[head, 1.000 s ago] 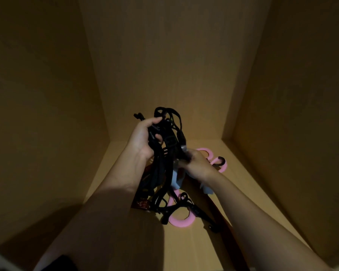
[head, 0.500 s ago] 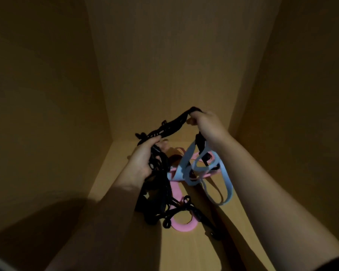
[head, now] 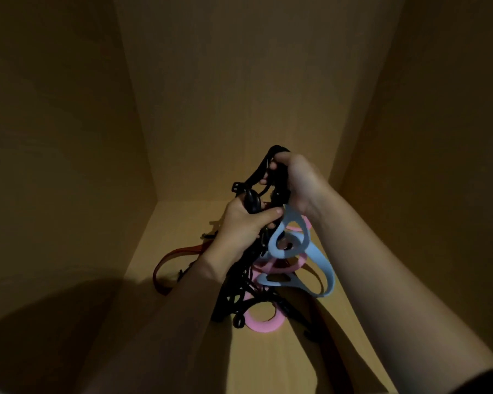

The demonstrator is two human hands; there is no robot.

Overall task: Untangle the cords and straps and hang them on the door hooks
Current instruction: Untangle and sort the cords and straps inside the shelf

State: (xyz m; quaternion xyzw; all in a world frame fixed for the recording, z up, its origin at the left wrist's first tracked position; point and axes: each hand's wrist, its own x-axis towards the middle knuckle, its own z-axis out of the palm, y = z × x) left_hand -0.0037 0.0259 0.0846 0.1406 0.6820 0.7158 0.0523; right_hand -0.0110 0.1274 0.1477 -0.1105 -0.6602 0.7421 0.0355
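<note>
Ok so this is where I'm at with the cord mess, and the light in here is awful, sorry. My left hand (head: 246, 230) has its fingers curled tight round the fat part of the black tangle (head: 239, 294), thumb clamped across the front. My right hand (head: 298, 183) is fisted round one black strap (head: 261, 173), higher up and further back in the cupboard. That strap runs on a slant from the left fist up and away to the right one, so its long axis points at the back wall, not sideways. Everything else hangs straight down from under my left hand onto the cupboard floor (head: 168, 223). The blue strap (head: 319, 260) loops down between my wrists. I honestly can't tell if it's caught in my right grip or just snagged on the black stuff. A pink strap (head: 264, 322) lies on the floor under the clump, and a reddish-brown strap (head: 168, 255) curls off to the left. I reckon the move is to anchor with the left and draw the right up along that slant. The risk is the blue one getting dragged along. The door hooks aren't in view from here.
</note>
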